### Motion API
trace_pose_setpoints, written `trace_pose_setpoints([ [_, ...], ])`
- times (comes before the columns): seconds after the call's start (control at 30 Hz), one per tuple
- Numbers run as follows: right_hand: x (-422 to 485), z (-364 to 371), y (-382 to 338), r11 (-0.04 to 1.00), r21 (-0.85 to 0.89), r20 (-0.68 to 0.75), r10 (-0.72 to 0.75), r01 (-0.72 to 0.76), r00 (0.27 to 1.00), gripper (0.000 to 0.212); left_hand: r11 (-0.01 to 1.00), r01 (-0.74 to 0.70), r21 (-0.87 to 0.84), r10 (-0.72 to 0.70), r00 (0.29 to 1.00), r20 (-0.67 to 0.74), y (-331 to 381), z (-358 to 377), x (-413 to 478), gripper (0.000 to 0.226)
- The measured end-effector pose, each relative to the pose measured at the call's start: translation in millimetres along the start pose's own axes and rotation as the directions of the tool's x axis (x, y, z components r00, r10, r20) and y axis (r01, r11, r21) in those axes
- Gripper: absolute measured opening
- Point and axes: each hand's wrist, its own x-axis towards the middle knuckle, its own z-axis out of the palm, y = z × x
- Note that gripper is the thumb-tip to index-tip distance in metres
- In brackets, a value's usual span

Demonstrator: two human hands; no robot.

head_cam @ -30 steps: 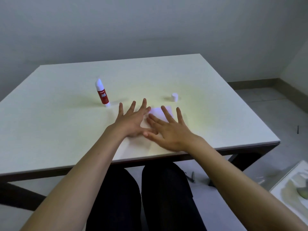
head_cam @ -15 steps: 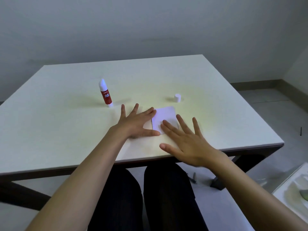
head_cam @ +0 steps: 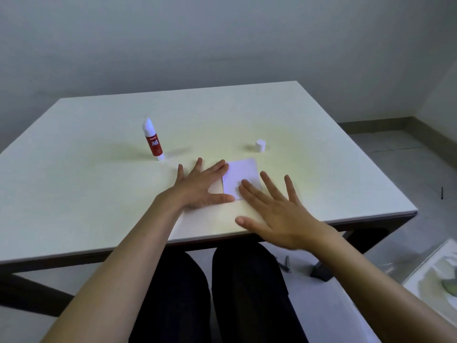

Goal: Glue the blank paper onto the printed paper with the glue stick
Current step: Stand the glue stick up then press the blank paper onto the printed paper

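On the white table (head_cam: 99, 184) we press our left hand (head_cam: 197, 186) flat, fingers spread, beside the blank paper (head_cam: 241, 175); our right hand (head_cam: 277, 214) hovers, fingers splayed, over its near corner. The glue stick (head_cam: 152, 141) stands uncapped behind, its cap (head_cam: 260, 145) well apart.

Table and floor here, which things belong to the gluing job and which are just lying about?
Part of the job:
glue stick, standing upright
its white cap, apart on the table
white paper, under both flat hands: left hand, right hand

Just lying about:
small tool on the floor
tray at the right edge
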Motion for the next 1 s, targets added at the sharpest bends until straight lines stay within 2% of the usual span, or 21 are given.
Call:
trace_pose_setpoints([
  [0.1,-3,-2,7,1.000,-0.015,0.045,0.003,-0.002,0.999,0.088,0.999,-0.011,-0.038,0.011,1.000,-0.011,-2,3,2,0.089],
  [0.23,37,-17,24,0.992,-0.011,0.119,0.125,-0.125,0.985,0.074,0.998,-0.010,-0.068,0.009,1.000,-0.012,-3,4,1,0.090],
  [0.33,55,-19,24,0.984,-0.048,0.113,0.179,-0.174,0.977,0.075,0.997,-0.007,-0.071,0.006,1.000,-0.008,-2,3,0,0.089],
  [0.4,45,-12,14,0.985,-0.051,0.067,0.165,-0.162,0.984,0.081,0.997,-0.007,-0.076,0.006,1.000,-0.014,-1,3,-1,0.090],
  [0.53,0,8,-5,1.000,-0.007,-0.039,0.028,-0.029,0.999,0.091,0.995,-0.018,-0.102,0.015,1.000,-0.026,-2,5,-1,0.089],
  [0.63,10,-1,5,0.999,-0.006,0.033,0.042,-0.042,0.999,0.084,0.994,-0.014,-0.113,0.011,1.000,-0.023,-3,5,0,0.089],
  [0.73,49,-15,18,0.992,-0.030,0.114,0.128,-0.125,0.985,0.072,0.994,-0.003,-0.109,0.001,1.000,-0.016,-1,4,-1,0.091],
  [0.8,68,-21,20,0.986,-0.056,0.136,0.165,-0.159,0.977,0.071,0.995,0.005,-0.100,-0.006,1.000,-0.008,0,2,-1,0.091],
  [0.87,67,-18,12,0.989,-0.059,0.117,0.143,-0.137,0.983,0.077,0.994,0.008,-0.105,-0.008,1.000,-0.004,1,1,-2,0.092],
  [1.0,26,1,-10,0.999,0.035,0.074,-0.039,0.037,0.997,0.087,0.990,-0.003,-0.138,0.000,1.000,-0.024,0,2,-3,0.092],
])
